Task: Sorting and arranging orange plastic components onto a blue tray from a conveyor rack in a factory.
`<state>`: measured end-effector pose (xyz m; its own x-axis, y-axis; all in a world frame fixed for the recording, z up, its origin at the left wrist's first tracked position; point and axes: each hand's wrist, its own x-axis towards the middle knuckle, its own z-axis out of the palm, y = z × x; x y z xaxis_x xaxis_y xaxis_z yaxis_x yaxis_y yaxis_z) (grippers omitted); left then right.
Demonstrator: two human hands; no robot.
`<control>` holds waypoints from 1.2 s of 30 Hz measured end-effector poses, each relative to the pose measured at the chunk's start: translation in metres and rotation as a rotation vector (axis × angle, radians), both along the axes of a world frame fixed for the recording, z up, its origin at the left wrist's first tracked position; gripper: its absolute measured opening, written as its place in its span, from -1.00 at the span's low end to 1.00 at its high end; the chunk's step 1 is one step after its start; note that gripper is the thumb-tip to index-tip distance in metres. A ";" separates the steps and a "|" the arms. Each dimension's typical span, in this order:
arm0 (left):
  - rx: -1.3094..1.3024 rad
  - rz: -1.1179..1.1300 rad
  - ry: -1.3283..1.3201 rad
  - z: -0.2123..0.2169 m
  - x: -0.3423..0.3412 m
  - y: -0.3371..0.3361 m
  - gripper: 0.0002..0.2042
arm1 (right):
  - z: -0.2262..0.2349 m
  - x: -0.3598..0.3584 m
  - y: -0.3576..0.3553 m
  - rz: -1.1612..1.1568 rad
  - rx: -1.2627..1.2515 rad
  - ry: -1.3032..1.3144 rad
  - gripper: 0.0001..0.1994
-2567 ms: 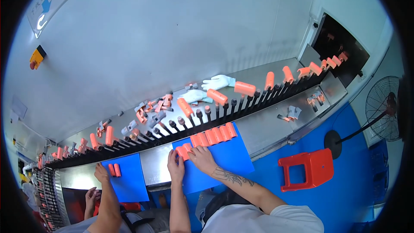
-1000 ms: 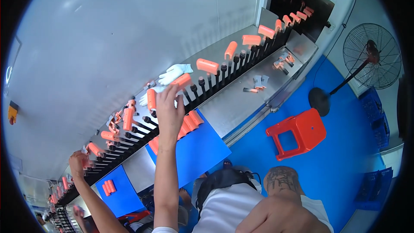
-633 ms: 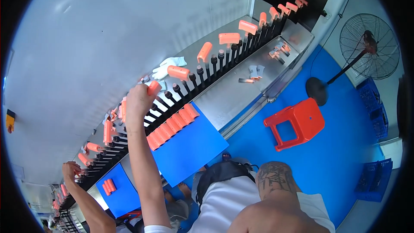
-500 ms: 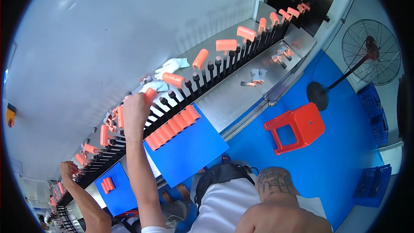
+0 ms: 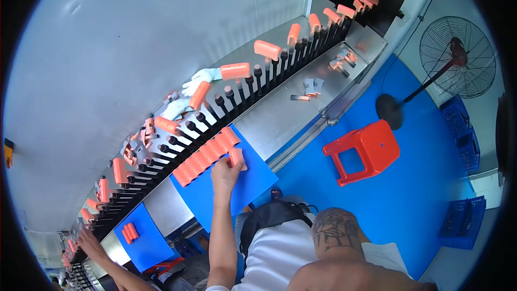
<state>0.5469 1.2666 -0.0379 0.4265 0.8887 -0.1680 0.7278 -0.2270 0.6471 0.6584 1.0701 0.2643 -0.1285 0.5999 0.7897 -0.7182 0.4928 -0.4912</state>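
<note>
My left hand (image 5: 224,177) pinches an orange curved shell (image 5: 237,158) between thumb and fingers. It holds the piece low over a blue mat (image 5: 253,175), beside a row of similar orange shells (image 5: 207,155) set edge to edge. Whether the held shell touches the mat I cannot tell. Beyond the mat runs a slanting line of black pegs (image 5: 229,96); some carry orange shells (image 5: 235,70), while others stand bare. My right hand is out of sight. A tattooed bare body part (image 5: 336,229) appears at the bottom right, with no hand showing.
A co-worker's hand (image 5: 89,243) reaches to the pegs at far left, near a second blue mat (image 5: 141,245) with a few shells. White gloves (image 5: 196,83) and small loose parts (image 5: 137,148) lie behind the pegs. A red stool (image 5: 369,151) and a fan (image 5: 456,56) stand right.
My left hand has come down from the peg line to the mat with an orange shell. The pegs and their shells have shifted toward the lower left.
</note>
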 end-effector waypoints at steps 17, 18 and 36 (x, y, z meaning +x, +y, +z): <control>0.436 0.091 -0.210 0.077 0.028 0.016 -0.66 | 0.003 0.019 -0.022 -0.017 0.009 -0.061 -0.63; 0.497 0.150 -0.183 0.090 0.021 0.024 -0.73 | 0.002 0.016 -0.028 -0.044 0.002 -0.031 -0.66; 0.744 0.227 0.205 0.164 -0.057 0.078 -0.77 | -0.006 0.010 -0.016 -0.220 0.124 0.166 -0.69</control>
<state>0.4896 1.3445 0.1259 0.2472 0.8596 0.4471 0.8958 -0.3787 0.2328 0.6684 1.0544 0.2581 0.1307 0.4967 0.8580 -0.6529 0.6944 -0.3025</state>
